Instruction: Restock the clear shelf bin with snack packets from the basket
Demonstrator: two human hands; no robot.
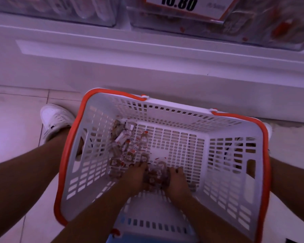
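Both hands scoop snack packets from the bottom of the basket.

The left hand [136, 178] and right hand [176, 179] are down inside the white basket [165, 106], fingers curled in toward each other around a small clump of packets [156, 176] squeezed between them. More loose packets [125, 142] lie scattered toward the basket's left side. The clear bin [218, 27] sits on the shelf above, behind a price tag [182, 6], well apart from the hands. To do this well, I would gather the clump tight from both sides before lifting, since slick packets likely slip out, then raise it straight up clear of the basket rim.
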